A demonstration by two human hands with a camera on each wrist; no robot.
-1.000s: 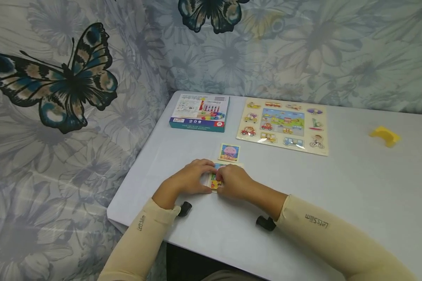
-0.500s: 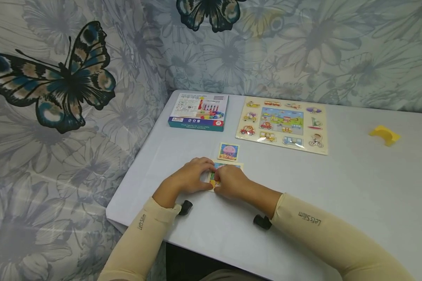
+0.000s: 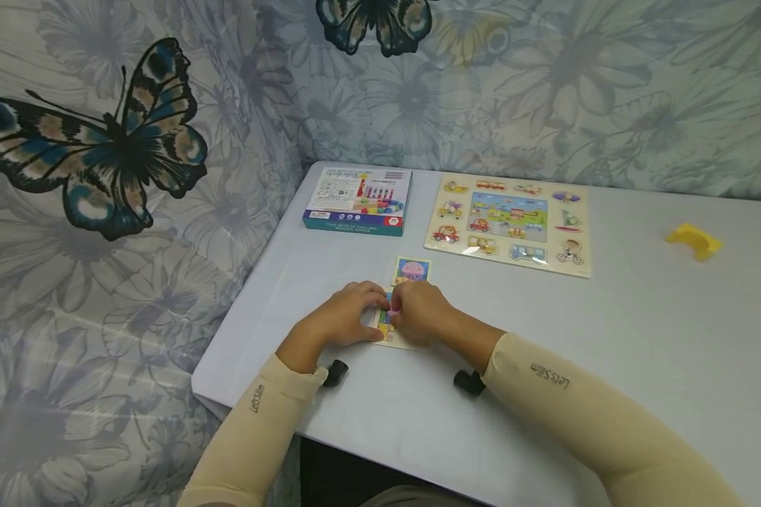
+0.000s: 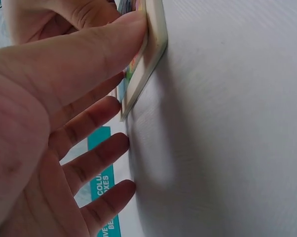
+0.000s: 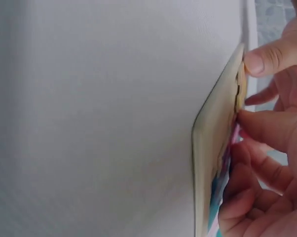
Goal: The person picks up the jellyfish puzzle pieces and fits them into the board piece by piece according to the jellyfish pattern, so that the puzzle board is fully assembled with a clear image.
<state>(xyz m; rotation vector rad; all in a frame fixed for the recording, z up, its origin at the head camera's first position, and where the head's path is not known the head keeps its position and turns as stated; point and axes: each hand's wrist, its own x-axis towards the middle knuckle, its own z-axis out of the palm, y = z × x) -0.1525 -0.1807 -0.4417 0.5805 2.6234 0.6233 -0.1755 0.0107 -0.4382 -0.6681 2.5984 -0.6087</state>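
Note:
A small wooden jigsaw board (image 3: 409,343) lies before me, its left part filled with coloured pieces and its near right showing bare wood. My left hand (image 3: 341,317) spans its left side; in the left wrist view the straight thumb (image 4: 114,39) presses on the board's face while the other fingers spread beside it. Over the board, my right hand (image 3: 421,310) pinches a pink puzzle piece (image 3: 393,310) between thumb and curled fingers. Those fingers (image 5: 259,126) sit right at the picture surface in the right wrist view. Just beyond lies a square jellyfish picture (image 3: 412,269), partly covered by the right hand.
Farther back stand a flat teal-edged toy box (image 3: 358,201) and a wrapped vehicle puzzle (image 3: 509,224). A yellow arch-shaped block (image 3: 694,241) lies to the right. The white table (image 3: 577,338) ends at a patterned wall behind and at its front edge near my body.
My right hand has shifted slightly away from me, over the jellyfish picture's near edge. Bare wood and a pink piece now show. The left hand stays about where it was.

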